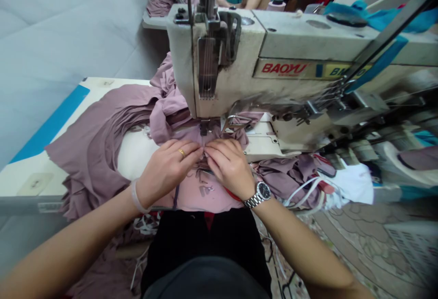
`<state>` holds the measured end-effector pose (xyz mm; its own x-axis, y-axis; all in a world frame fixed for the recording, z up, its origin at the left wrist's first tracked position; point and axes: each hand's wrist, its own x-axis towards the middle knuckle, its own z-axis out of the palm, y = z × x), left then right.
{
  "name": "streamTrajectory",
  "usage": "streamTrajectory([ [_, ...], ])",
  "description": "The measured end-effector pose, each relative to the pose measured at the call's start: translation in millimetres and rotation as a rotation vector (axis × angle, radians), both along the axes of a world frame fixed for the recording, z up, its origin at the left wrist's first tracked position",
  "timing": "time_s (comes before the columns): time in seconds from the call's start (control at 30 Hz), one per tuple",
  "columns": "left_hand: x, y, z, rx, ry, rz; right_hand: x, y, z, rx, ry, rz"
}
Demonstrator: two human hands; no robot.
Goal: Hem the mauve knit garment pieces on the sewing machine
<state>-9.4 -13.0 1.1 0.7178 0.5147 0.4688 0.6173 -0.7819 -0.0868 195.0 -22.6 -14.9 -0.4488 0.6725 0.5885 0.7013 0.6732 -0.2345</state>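
The cloth (187,134) lies under the foot (204,128), its near edge between two sets of fingertips. The left hand (173,162) and the right hand (230,162) meet there almost tip to tip, each with fingers drawn together and pinched on the cloth; exactly how the layers sit beneath them cannot be told. Good work here would mean keeping the edges level, guiding lightly rather than pulling, and minding how near the tips are to the foot. The pink cover (191,194) lies just below the wrists. To the left, the pile (89,126) spreads over the table (30,167); its folds are best kept from creeping under the foot. Above, the machine (232,85) reaches off to the right, past a bundle (290,171)
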Motion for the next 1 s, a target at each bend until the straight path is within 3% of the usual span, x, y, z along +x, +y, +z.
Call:
streamTrajectory([
  [0.17, 1, 4, -0.8, 0.034, -0.028, 0.0, -3, 4, -1.1, -0.027, 0.055, -0.014],
  [0.43, 7, 14, -1.2, -0.041, -0.045, 0.093, -2, 13, 3.9, -0.058, -0.086, -0.07],
  [0.77, 7, 18, 0.8, 0.0, -0.033, 0.088, 7, 18, 4.2, -0.029, -0.084, -0.019],
  [1.0, 11, 16, 0.0, -0.003, -0.015, 0.062, -2, 16, 8.5, 0.044, -0.273, -0.067],
])
